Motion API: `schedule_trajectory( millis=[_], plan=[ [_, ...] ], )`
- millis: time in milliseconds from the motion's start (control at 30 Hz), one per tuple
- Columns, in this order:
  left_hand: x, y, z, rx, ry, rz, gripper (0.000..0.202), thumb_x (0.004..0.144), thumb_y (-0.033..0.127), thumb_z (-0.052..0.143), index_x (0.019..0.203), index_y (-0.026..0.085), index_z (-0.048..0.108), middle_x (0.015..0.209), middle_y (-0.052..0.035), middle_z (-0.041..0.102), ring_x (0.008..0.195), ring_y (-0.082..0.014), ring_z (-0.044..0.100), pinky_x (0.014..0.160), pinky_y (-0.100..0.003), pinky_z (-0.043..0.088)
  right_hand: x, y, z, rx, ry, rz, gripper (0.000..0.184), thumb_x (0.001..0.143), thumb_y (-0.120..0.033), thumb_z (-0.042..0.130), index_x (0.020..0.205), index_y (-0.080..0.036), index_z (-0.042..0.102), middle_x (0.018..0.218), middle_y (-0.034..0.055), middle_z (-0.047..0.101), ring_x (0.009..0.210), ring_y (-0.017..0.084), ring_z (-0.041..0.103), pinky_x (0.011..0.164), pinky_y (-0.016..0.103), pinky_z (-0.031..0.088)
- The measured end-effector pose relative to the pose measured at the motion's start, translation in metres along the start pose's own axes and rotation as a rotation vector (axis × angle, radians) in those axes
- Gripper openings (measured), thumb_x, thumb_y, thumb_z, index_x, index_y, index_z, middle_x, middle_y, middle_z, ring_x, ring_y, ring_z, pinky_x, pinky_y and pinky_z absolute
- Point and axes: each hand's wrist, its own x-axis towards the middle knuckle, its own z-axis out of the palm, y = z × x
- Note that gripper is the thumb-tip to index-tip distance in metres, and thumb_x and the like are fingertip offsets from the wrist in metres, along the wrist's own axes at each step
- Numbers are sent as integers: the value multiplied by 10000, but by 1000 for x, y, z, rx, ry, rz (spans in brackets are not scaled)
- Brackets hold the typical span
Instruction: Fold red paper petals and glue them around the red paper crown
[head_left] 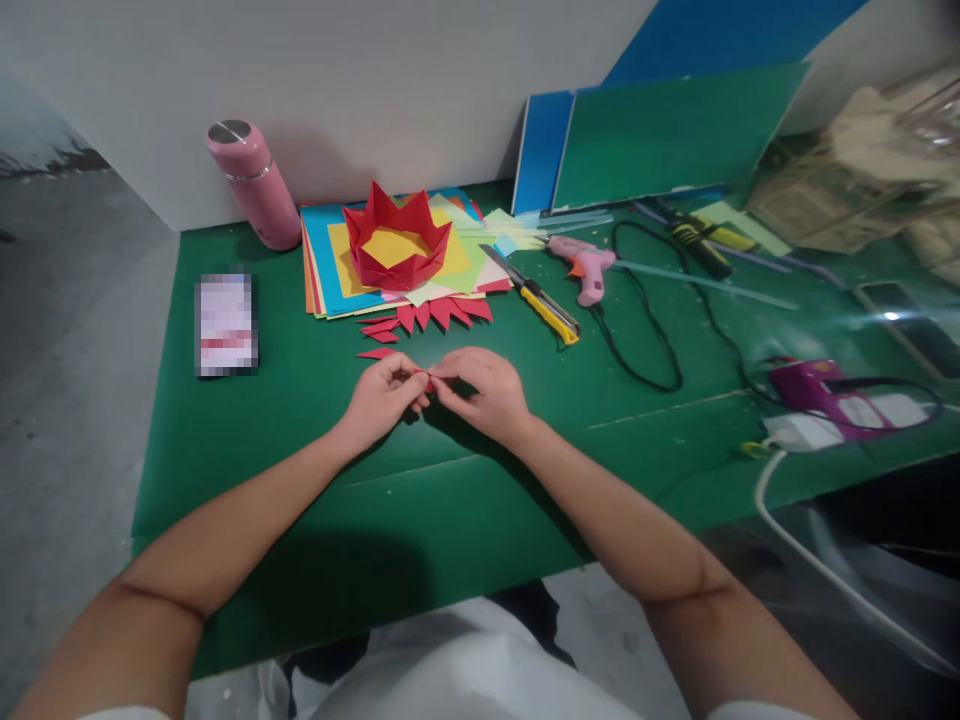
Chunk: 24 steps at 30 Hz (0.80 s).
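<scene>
My left hand and my right hand meet at the middle of the green table, fingertips pinched together on a small red paper piece. Most of that piece is hidden by my fingers. Just beyond my hands lie several folded red paper pieces in a row, with two more to their left. Behind them a red folded paper crown sits on a stack of coloured paper sheets.
A pink bottle leans at the back left, a phone lies left. A yellow utility knife, pink glue gun with black cable, purple glue gun, and blue and green boards sit right.
</scene>
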Motion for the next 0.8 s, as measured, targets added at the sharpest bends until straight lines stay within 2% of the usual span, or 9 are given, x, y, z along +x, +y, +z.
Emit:
schedule_trajectory(
  millis=[233,367,500,800],
  plan=[
    [1,5,1,-78,-11,-87,208,678,329,700,667,172,564,485,30,595,429,-70,514,454,-193,422,1,4,-4,-154,-38,-160,194,904,-213,510,784,-218,662,794,59,714,701,153,615,679,295,504],
    [2,6,-1,-126,-34,-111,230,669,343,721,642,174,567,499,20,600,445,-73,519,470,-200,433,1,4,-6,-208,-72,-161,202,908,-216,494,818,-222,674,818,59,724,716,153,627,687,297,517],
    [4,4,-3,-165,-52,-119,247,672,359,742,662,166,589,527,15,603,458,-64,516,478,-194,428,1,5,-8,-168,-74,-151,186,894,-205,500,869,-217,684,851,69,728,759,168,646,730,326,535],
    [4,2,-4,-189,-73,-97,311,663,430,769,684,165,607,531,8,613,452,-68,512,473,-199,423,2,6,-9,-201,-55,-182,196,898,-193,505,815,-225,679,863,57,728,740,155,634,716,305,526]
  ],
)
